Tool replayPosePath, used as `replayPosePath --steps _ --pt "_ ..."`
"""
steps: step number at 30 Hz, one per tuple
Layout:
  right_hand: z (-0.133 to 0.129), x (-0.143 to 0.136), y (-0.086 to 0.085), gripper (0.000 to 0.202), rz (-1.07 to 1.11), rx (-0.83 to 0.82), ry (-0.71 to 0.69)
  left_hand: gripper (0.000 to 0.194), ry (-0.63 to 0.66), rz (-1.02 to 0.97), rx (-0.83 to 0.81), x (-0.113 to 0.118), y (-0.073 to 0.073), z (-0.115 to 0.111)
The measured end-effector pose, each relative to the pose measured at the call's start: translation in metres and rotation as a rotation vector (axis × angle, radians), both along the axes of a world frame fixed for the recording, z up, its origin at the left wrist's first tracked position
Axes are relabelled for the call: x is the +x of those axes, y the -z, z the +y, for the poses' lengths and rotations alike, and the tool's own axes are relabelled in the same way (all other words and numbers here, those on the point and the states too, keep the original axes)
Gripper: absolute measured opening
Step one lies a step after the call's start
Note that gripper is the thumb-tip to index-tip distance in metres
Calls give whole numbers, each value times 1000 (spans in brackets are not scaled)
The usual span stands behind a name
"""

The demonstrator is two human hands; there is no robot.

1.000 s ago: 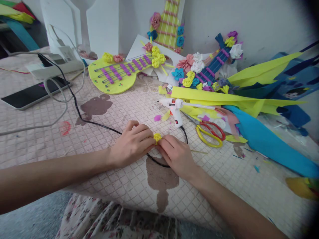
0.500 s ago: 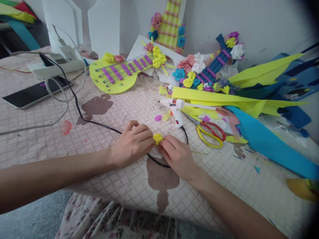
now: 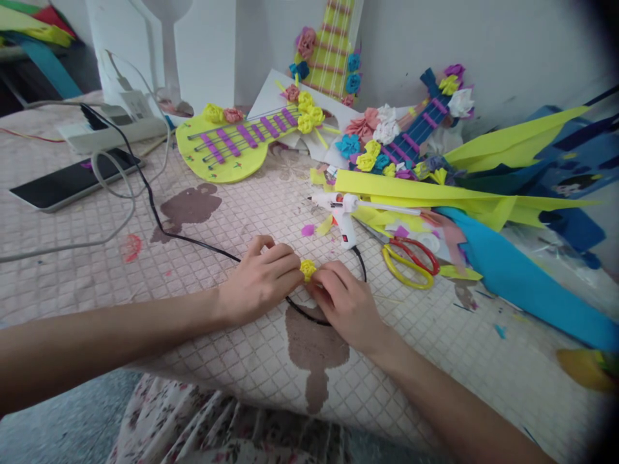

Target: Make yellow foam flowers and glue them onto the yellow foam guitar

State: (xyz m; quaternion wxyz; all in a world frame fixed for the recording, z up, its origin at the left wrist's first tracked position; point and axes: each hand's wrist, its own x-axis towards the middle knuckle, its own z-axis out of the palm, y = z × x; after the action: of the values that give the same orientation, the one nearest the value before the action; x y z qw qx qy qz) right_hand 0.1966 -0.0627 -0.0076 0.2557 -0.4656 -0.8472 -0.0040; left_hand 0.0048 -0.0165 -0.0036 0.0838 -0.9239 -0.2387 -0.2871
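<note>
A small yellow paper flower [image 3: 308,270] is pinched between my two hands, low over the cloth-covered table [image 3: 232,219]. My left hand [image 3: 264,278] grips its left side with curled fingers. On its right side, the fingers of my right hand [image 3: 345,303] are pressed together. The fingertips partly hide the flower's edges. Just beyond the hands lies a white glue gun [image 3: 344,216], its nozzle pointing left. Its black cord [image 3: 304,316] passes beneath both hands.
Scissors [image 3: 409,261] with red and yellow handles lie right of the glue gun. Yellow strips [image 3: 411,188] and blue paper [image 3: 522,270] spread rightward. Behind stand a yellow paper guitar [image 3: 227,151] and a blue one [image 3: 416,138]. At left are a phone [image 3: 72,180] and a power strip [image 3: 113,132].
The whole view has shifted very slightly. Both hands keep their hold on the yellow flower, with no clear movement of their own.
</note>
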Motion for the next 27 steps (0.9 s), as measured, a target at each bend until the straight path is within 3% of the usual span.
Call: replayPosePath --steps 9,14,22,24,27 --pt "2 0 1 25 -123 41 -20 18 -21 23 -21 2 -5 -2" --pt "1 1 -1 20 -56 -33 -9 18 -26 61 10 1 -4 -2" --pt "-6 43 -18 18 -89 -127 -99 11 1 44 -12 -1 -1 -1" --pt "-7 60 -22 16 -65 -73 -36 10 5 31 -29 -2 -1 0" --pt "-8 87 -20 12 15 52 200 10 15 -2 -42 -1 -1 0"
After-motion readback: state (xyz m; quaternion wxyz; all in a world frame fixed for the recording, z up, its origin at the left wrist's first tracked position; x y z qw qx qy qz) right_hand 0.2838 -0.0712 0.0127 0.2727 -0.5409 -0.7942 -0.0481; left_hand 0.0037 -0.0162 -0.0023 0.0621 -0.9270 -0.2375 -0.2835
